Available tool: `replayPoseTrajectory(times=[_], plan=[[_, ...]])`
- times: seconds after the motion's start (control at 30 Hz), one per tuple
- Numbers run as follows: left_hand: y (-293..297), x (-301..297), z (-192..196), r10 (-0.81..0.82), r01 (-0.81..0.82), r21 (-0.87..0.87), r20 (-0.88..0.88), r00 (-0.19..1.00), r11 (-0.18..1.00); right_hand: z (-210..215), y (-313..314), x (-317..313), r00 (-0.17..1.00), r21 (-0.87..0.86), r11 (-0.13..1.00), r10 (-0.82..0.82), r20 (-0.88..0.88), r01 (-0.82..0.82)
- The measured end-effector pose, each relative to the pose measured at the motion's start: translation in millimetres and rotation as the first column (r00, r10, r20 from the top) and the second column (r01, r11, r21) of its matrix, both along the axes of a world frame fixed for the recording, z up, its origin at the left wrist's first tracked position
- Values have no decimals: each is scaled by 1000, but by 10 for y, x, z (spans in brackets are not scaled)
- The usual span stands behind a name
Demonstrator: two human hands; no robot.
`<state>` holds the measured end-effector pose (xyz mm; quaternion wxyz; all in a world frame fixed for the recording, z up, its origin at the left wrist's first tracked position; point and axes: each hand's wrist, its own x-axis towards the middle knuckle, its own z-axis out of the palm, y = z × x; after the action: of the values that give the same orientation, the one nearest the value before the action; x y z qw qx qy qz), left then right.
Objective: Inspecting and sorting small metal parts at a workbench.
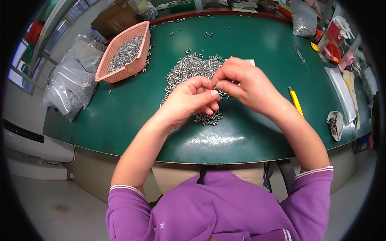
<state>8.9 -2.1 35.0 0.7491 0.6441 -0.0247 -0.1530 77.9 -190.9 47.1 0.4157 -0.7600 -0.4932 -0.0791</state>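
Note:
My left hand (pixel 190 99) and my right hand (pixel 245 84) meet over a green tabletop, thumbs and fingertips pinched close together. Whatever lies between the fingertips is too small and too covered to make out. Just beyond and partly under the hands spreads a large heap of small silvery metal pieces (pixel 185 67), each short and rounded. A smaller, darker-looking cluster of similar metal pieces (pixel 209 118) lies on the near side, below my left fingers. Behind my right hand a white card or label (pixel 249 62) is partly hidden.
A pink plastic basket (pixel 103 69) of metal pieces stands at the left, beside clear bags (pixel 72 88) of more. To the right lie a yellow utility knife (pixel 296 102) and a small white bag (pixel 335 125) with dark bits. Another filled bag (pixel 303 20) stands far right.

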Motion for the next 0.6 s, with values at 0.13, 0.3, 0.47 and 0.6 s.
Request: replayPoseTrajectory(times=[0.13, 0.3, 0.47, 0.6], plan=[[-18, 43, -78, -19, 17, -51, -48, 999, 999, -141, -2, -33, 996, 65, 998, -1, -91, 7], [10, 137, -95, -45, 43, -32, -78, 996, 999, -158, -119, -41, 988, 36, 994, -100, -118, 105], [78, 131, -220, -36, 34, -290, 0, 999, 956, -281, -319, 58, 932, -163, 919, -346, 107, 360], [184, 58, -185, 24, -16, -351, 18, 1000, 936, -240, -413, 76, 861, -282, 815, -461, 213, 506]])
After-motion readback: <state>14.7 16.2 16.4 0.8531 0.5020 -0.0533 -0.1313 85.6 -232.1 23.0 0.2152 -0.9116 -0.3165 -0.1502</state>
